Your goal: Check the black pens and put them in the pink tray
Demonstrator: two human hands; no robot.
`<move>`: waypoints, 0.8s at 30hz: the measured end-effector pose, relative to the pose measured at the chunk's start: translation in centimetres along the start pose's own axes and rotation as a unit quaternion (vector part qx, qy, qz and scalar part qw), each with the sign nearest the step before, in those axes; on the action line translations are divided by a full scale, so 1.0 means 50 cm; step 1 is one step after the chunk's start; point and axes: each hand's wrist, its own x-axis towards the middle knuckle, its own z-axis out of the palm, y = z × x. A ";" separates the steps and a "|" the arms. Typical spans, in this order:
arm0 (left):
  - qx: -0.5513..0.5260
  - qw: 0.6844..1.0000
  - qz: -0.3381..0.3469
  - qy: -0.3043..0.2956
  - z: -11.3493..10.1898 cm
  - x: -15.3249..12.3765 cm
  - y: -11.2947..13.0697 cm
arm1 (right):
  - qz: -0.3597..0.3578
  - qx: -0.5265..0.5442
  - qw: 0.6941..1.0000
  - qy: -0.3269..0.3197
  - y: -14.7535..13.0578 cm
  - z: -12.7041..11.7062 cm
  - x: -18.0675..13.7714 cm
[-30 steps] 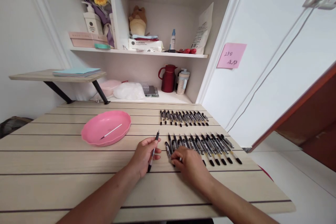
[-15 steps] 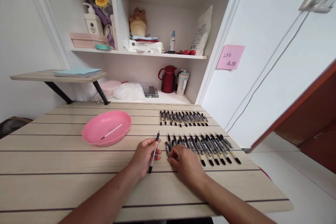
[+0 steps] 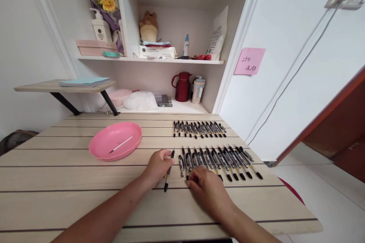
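My left hand [image 3: 159,167] grips a pen [image 3: 169,171] with a clear barrel and black ends, its tip pointing away from me. The pen is left of a row of similar uncapped pens [image 3: 225,157], with black caps lying among them. A loose black cap [image 3: 181,164] lies at the row's left end, between the held pen and the leftmost pen [image 3: 185,161]. My right hand [image 3: 205,188] rests at the near end of the row, fingers curled together by the leftmost pen's black end. Whatever is under its fingers is hidden.
Behind, a second row of shorter-looking pens [image 3: 199,129] lies on the wooden table [image 3: 85,205]. A pink dish [image 3: 99,144] on the left holds a thin white stick [image 3: 121,144] with a dark tip. A small raised shelf [image 3: 37,86] stands at the back left.
My right hand has moved off the loose black cap, slightly toward me and to the right. My left hand's pen has shifted a little nearer me.
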 end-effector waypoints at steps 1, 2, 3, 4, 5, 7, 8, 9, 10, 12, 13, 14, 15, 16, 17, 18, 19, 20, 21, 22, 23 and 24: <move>0.036 0.999 0.016 0.005 0.001 0.007 -0.001 | -0.005 -0.018 1.000 0.000 -0.004 0.002 0.003; 0.066 0.997 0.031 0.011 0.003 0.016 -0.003 | -0.010 -0.037 0.999 0.001 -0.008 0.004 0.008; 0.087 0.995 0.041 0.015 0.005 0.024 -0.003 | -0.016 -0.057 0.998 0.003 -0.013 0.005 0.012; 0.101 0.994 0.047 0.019 0.006 0.032 -0.003 | -0.023 -0.076 0.997 0.005 -0.017 0.006 0.016; 0.110 0.992 0.051 0.021 0.008 0.040 -0.003 | -0.029 -0.093 0.995 0.008 -0.022 0.007 0.020; 0.133 0.989 0.060 0.026 0.012 0.052 -0.001 | -0.040 -0.121 0.992 0.008 -0.030 0.009 0.026; 0.143 0.987 0.064 0.029 0.014 0.056 0.001 | -0.045 -0.131 0.990 0.005 -0.033 0.010 0.028; 0.151 0.986 0.066 0.032 0.017 0.059 0.003 | -0.047 -0.138 0.989 0.001 -0.035 0.012 0.030; 0.157 0.985 0.067 0.035 0.019 0.060 0.005 | -0.049 -0.143 0.988 -0.001 -0.035 0.014 0.030; 0.163 0.984 0.066 0.038 0.024 0.061 0.008 | -0.052 -0.148 0.988 0.000 -0.034 0.018 0.031; 0.163 0.984 0.065 0.038 0.026 0.060 0.009 | -0.052 -0.149 0.988 0.001 -0.032 0.020 0.031; 0.160 0.984 0.064 0.037 0.028 0.059 0.010 | -0.050 -0.149 0.988 0.002 -0.030 0.021 0.031; 0.155 0.985 0.061 0.035 0.029 0.058 0.011 | -0.047 -0.150 0.988 0.004 -0.028 0.022 0.031; 0.149 0.987 0.058 0.033 0.030 0.056 0.012 | -0.045 -0.150 0.988 0.006 -0.027 0.023 0.031; 0.143 0.988 0.054 0.031 0.030 0.054 0.012 | -0.042 -0.151 0.988 0.009 -0.025 0.023 0.031; 0.136 0.989 0.051 0.028 0.029 0.053 0.012 | -0.041 -0.151 0.988 0.013 -0.024 0.022 0.031; 0.130 0.990 0.048 0.026 0.029 0.051 0.012 | -0.041 -0.151 0.988 0.015 -0.024 0.021 0.031; 0.124 0.991 0.046 0.024 0.028 0.049 0.011 | -0.042 -0.149 0.988 0.016 -0.023 0.021 0.031; 0.120 0.992 0.045 0.022 0.027 0.048 0.010 | -0.043 -0.148 0.988 0.017 -0.022 0.020 0.030; 0.116 0.992 0.046 0.020 0.026 0.046 0.010 | -0.044 -0.146 0.988 0.016 -0.022 0.020 0.030; 0.113 0.992 0.046 0.017 0.026 0.045 0.009 | -0.043 -0.143 0.989 0.016 -0.021 0.020 0.029; 0.112 0.992 0.048 0.015 0.025 0.045 0.007 | -0.042 -0.140 0.989 0.017 -0.020 0.020 0.028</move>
